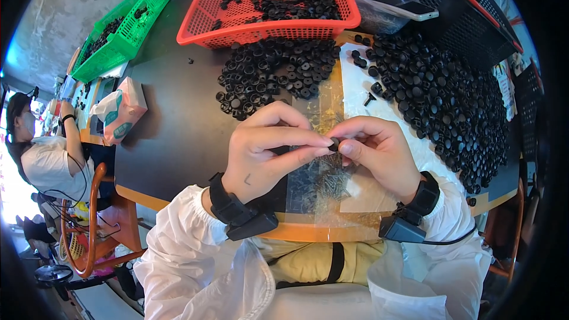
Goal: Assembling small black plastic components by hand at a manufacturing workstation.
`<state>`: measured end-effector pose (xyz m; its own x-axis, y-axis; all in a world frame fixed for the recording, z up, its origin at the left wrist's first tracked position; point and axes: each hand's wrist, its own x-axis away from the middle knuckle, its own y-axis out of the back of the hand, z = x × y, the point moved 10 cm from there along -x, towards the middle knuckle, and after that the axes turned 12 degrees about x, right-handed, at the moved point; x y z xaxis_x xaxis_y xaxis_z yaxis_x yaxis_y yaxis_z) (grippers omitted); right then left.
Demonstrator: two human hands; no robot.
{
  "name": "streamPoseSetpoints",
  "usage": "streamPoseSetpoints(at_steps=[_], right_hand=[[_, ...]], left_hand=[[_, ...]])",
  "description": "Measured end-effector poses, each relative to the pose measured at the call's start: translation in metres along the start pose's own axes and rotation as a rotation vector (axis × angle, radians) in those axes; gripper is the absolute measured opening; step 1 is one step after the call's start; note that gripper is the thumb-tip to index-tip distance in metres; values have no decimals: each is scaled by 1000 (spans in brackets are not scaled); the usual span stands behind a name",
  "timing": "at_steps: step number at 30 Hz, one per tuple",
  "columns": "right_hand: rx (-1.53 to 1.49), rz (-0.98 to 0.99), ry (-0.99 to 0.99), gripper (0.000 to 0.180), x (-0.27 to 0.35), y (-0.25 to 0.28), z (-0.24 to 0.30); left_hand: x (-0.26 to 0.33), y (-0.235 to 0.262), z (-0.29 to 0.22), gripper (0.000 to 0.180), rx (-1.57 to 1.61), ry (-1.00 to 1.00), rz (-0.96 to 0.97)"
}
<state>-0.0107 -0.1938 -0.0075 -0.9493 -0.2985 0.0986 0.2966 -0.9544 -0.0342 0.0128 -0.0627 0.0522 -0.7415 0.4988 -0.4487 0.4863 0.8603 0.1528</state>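
Above the near middle of the table, my left hand (268,149) and my right hand (374,149) meet fingertip to fingertip. Between them they pinch one small round black plastic part (334,144); its finer shape is partly covered by my fingers. Just below my hands lies a heap of thin metal screws or pins (331,182), too small to tell which. Beyond my left hand spreads a pile of black ring-shaped parts (261,77). To the right of my right hand, a large pile of black round knobs (438,95) rests partly on white paper (355,92).
A red basket (267,28) of black parts stands at the back, beside a clear tub (379,0) with a phone (418,9) on it. Black crates (462,12) rise at back right. Leftward are a tissue pack (125,109), a green basket (121,41) and a seated person (50,154).
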Motion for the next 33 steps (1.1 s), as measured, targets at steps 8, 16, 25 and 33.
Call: streamPoseSetpoints(at_steps=[8,16,25,33], right_hand=[[12,23,-17,21,0,-3,0],[16,21,1,22,-1,-2,-2],[220,-91,85,22,1,6,7],[23,-121,75,22,0,7,1]], left_hand=[[2,2,10,16,89,69,-17],[-1,1,8,15,28,55,-10],[2,-3,-18,25,-271,-195,12],[3,1,-11,27,-84,-113,-43]])
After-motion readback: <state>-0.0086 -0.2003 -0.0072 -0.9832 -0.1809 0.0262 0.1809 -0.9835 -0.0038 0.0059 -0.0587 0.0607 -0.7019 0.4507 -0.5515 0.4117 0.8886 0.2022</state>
